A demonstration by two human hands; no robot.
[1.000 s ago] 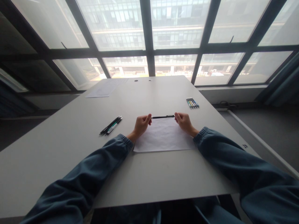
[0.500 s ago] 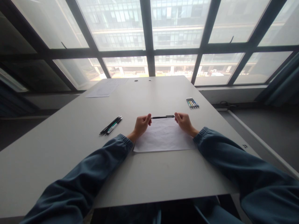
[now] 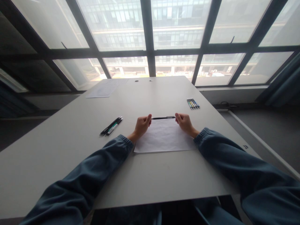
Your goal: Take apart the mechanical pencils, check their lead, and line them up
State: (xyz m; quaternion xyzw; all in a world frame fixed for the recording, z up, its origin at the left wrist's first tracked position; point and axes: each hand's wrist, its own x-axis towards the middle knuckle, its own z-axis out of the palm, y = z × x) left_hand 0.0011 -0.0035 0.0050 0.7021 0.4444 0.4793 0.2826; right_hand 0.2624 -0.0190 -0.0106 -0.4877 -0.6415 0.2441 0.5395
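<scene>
A slim black pen (image 3: 163, 117) with a clip lies level between my hands, above the far edge of a white sheet of paper (image 3: 166, 139). My left hand (image 3: 142, 125) is closed on its left end, thumb on top. At the clip end, my right hand (image 3: 185, 123) pinches it with closed fingers. Both tips of the pen are hidden in the fingers. Left of my left hand rests a small bunch of pens (image 3: 111, 126), black, green and white. Beyond my right hand, several pens (image 3: 193, 103) lie side by side in a row.
The white table (image 3: 164, 175) stretches away to large framed windows (image 3: 150, 37). Some paper sheets (image 3: 100, 90) lie at its far left. A dark round spot (image 3: 136, 81) and a small object (image 3: 150, 81) are near the far edge.
The pen has turned slightly about its own length, so its clip looks a little different. Both hands keep their places.
</scene>
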